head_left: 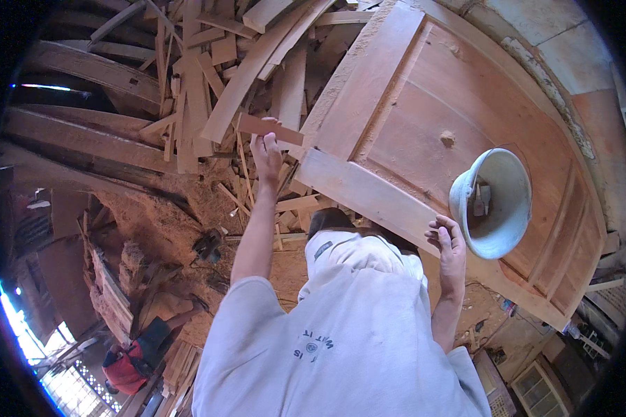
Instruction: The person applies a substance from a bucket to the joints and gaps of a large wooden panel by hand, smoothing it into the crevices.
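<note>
While offcuts (188, 76) are lying heaped at the upper left, the left hand (268, 158) is holding a flat wooden block (252, 126) near a panelled door's (424, 118) corner, its fingers clamping on it. Farther right, the right hand (452, 251) is hanging loosely curled, gripping nothing, just beside a pale bucket (513, 198) that is resting on the door.

Pale bucket (511, 201) on wooden door (417, 132)

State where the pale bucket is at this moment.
In the head view, the pale bucket sits right of centre on the panelled wooden door, just to the right of the person's right hand.
</note>
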The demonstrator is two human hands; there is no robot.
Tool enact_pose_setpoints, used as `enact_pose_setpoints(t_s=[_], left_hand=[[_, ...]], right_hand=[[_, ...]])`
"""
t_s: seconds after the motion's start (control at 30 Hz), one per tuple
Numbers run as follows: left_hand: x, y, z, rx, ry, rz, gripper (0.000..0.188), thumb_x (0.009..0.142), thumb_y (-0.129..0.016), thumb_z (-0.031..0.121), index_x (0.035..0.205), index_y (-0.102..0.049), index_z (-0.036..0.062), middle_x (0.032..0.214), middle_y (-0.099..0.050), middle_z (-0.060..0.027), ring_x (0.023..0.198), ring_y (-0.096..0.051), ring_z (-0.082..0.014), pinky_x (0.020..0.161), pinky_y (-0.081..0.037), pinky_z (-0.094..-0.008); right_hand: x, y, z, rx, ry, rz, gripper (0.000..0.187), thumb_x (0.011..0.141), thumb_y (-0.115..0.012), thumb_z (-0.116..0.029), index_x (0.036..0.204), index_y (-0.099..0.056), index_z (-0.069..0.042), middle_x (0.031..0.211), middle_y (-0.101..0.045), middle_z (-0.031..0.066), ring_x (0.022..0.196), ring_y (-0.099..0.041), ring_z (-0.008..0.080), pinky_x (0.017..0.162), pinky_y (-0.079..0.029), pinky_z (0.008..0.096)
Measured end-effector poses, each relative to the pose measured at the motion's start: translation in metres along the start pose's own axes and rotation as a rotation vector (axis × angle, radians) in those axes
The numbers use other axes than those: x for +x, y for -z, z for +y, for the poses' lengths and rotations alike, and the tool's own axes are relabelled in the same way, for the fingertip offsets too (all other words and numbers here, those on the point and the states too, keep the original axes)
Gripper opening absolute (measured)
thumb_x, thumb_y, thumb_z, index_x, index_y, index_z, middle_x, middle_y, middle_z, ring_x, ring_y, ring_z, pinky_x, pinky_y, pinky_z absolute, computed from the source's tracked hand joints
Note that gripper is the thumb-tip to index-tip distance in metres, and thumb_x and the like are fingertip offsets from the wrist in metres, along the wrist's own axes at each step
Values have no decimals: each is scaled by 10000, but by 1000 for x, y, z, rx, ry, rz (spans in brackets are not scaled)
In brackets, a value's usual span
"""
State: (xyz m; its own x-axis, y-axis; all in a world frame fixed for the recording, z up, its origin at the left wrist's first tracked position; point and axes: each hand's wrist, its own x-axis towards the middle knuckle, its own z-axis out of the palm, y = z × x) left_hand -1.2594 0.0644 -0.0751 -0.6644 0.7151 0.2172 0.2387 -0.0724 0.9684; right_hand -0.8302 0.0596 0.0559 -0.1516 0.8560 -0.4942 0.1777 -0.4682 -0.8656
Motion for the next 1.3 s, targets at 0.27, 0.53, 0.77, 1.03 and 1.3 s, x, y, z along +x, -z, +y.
enact_pose_setpoints(t_s=[0.27, 0.53, 0.77, 1.03, 1.3], left_hand=[[-32, -16, 13, 172, 84, -49, 206, 991, -510, 113, 1146, -624, 41, 977, -685, -118, 846, -629, -163, 761, -507, -315], [-45, -24, -4, 194, 256, -133, 197, 964, -582, 155, 1010, -647, -25, 837, -687, -250, 822, -722, -313, 704, -537, -374], [-47, -26, -26, 533, 161, -334, 225, 958, -558, 173, 1045, -658, -9, 867, -640, -286, 892, -653, -424, 694, -518, -455], [-43, -34, -37, 667, 171, -376, 245, 944, -572, 211, 1025, -649, -7, 900, -635, -284, 882, -649, -424, 660, -505, -455], [-43, -27, -72, 414, 305, -398, 238, 922, -582, 161, 1115, -651, 41, 955, -704, -211, 891, -700, -348, 734, -526, -400]], right_hand=[[-11, -8, -1, -21, -41, 36, 291, 1014, -524, -190, 1245, -558, -16, 1096, -621, 76, 947, -615, 145, 875, -502, 307], [-13, -21, 5, -27, -50, 46, 281, 1016, -527, -181, 1237, -566, -11, 1095, -617, 74, 940, -609, 137, 864, -506, 298], [-19, -39, 19, -19, -48, 60, 280, 1016, -526, -162, 1239, -556, 3, 1082, -606, 72, 938, -606, 135, 879, -512, 294], [-34, -34, 39, 15, -75, 172, 325, 1016, -528, -234, 1260, -558, -21, 1091, -629, 66, 929, -631, 136, 855, -505, 290], [-40, -35, 38, 40, -99, 205, 296, 1007, -538, -181, 1243, -557, -3, 1091, -620, 85, 939, -627, 158, 862, -515, 308]])
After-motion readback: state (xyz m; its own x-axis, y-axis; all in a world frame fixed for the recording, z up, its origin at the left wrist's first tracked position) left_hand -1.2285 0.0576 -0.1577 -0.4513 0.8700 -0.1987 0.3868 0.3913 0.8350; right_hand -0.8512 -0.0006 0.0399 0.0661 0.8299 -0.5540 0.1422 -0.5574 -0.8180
